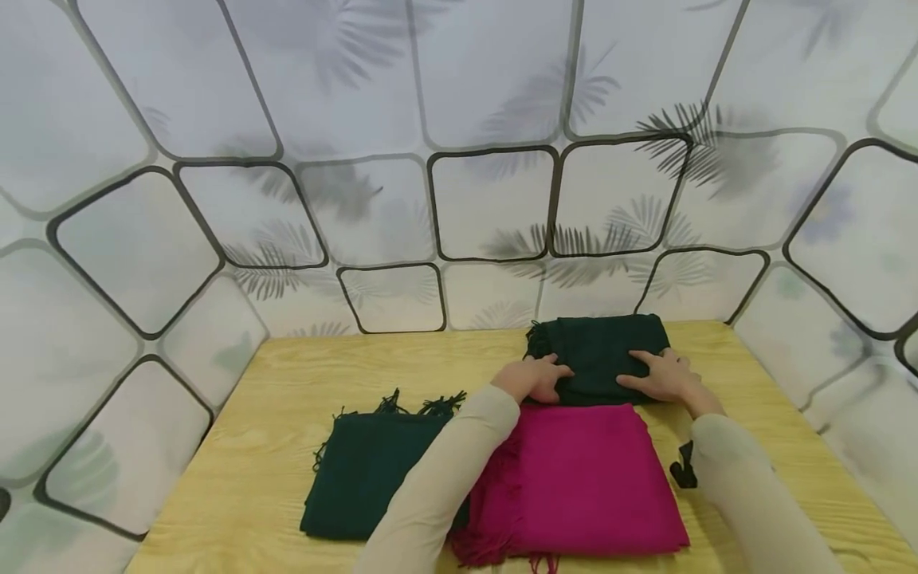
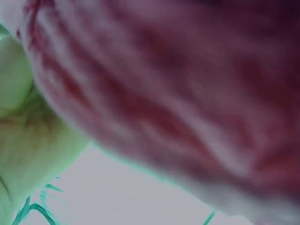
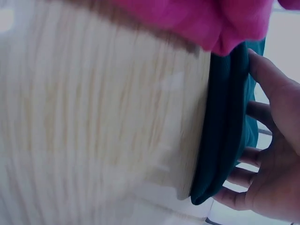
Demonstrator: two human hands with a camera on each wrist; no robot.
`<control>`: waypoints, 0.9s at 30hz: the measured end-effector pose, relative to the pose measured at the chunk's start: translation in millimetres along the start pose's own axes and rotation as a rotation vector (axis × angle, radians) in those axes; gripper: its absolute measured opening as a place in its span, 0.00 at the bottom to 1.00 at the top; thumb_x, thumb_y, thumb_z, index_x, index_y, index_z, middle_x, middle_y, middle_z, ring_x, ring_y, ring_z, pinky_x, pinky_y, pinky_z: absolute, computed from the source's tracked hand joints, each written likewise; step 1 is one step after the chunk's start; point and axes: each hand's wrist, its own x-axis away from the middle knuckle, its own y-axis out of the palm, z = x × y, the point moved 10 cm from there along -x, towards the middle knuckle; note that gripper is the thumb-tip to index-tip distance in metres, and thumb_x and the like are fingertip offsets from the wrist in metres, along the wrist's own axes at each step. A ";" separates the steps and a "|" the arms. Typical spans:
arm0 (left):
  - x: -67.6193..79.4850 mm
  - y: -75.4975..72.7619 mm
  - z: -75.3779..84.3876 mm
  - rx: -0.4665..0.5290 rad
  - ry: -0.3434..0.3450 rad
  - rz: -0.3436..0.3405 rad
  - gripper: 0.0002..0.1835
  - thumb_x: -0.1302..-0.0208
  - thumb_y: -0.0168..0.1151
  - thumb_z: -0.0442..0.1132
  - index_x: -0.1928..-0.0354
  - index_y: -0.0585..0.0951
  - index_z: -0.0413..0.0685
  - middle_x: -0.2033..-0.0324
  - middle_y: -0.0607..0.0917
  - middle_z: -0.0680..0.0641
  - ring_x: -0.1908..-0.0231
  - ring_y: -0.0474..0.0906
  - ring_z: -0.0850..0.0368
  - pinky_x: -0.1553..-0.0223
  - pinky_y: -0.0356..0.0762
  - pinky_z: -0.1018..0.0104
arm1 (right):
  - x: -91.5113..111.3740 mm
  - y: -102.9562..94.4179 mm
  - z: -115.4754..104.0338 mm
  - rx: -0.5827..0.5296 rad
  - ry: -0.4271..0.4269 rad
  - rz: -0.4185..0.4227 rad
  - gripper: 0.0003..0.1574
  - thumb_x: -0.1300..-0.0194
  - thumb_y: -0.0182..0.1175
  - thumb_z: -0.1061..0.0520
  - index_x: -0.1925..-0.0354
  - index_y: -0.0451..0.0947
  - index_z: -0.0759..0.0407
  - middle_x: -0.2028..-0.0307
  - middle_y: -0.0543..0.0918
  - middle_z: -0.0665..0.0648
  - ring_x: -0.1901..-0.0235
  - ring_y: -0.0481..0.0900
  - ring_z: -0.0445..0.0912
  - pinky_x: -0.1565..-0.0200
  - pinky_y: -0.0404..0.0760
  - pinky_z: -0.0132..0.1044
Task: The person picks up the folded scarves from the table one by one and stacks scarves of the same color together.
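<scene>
A dark green fringed scarf (image 1: pixel 601 344), folded into a rectangle, lies at the back of the table. My left hand (image 1: pixel 534 378) rests on its left part. On its right part lies my right hand (image 1: pixel 663 376), fingers spread; in the right wrist view the fingertips (image 3: pixel 251 154) touch the folded cloth (image 3: pixel 222 126). Just in front is a folded magenta scarf (image 1: pixel 588 478) with fringe along its left side. In the left wrist view, blurred reddish cloth (image 2: pixel 154 103) covers most of the frame, and only part of the left hand (image 2: pixel 28 126) shows.
A second folded dark green scarf (image 1: pixel 369 470) with fringe lies at the front left, partly behind the left sleeve (image 1: pixel 445 478). A small black object (image 1: pixel 684 466) is beside the right sleeve. The wooden table (image 1: pixel 265 430) meets patterned walls (image 1: pixel 387 295) at its back and sides.
</scene>
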 end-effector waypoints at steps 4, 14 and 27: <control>10.3 -0.7 -11.5 -0.004 0.003 -0.017 0.31 0.27 0.55 0.50 0.24 0.61 0.68 0.22 0.52 0.51 0.25 0.51 0.47 0.27 0.51 0.57 | -8.9 -2.0 -14.0 -0.009 -0.077 0.039 0.44 0.31 0.57 0.39 0.33 0.66 0.71 0.42 0.62 0.89 0.42 0.57 0.84 0.48 0.61 0.77; 22.5 1.0 -29.2 0.022 0.009 -0.002 0.28 0.26 0.50 0.58 0.27 0.67 0.66 0.26 0.60 0.50 0.26 0.55 0.54 0.29 0.55 0.59 | -7.7 -6.8 -35.8 -0.130 -0.259 0.116 0.25 0.36 0.64 0.59 0.46 0.77 0.75 0.47 0.74 0.83 0.45 0.69 0.78 0.47 0.71 0.68; 9.9 3.0 -62.4 0.192 -0.089 0.174 0.27 0.24 0.44 0.60 0.27 0.63 0.67 0.23 0.48 0.44 0.29 0.58 0.39 0.34 0.65 0.50 | -12.4 -7.2 -31.0 -0.248 -0.230 0.166 0.30 0.38 0.66 0.60 0.42 0.72 0.76 0.45 0.71 0.84 0.45 0.67 0.77 0.48 0.69 0.69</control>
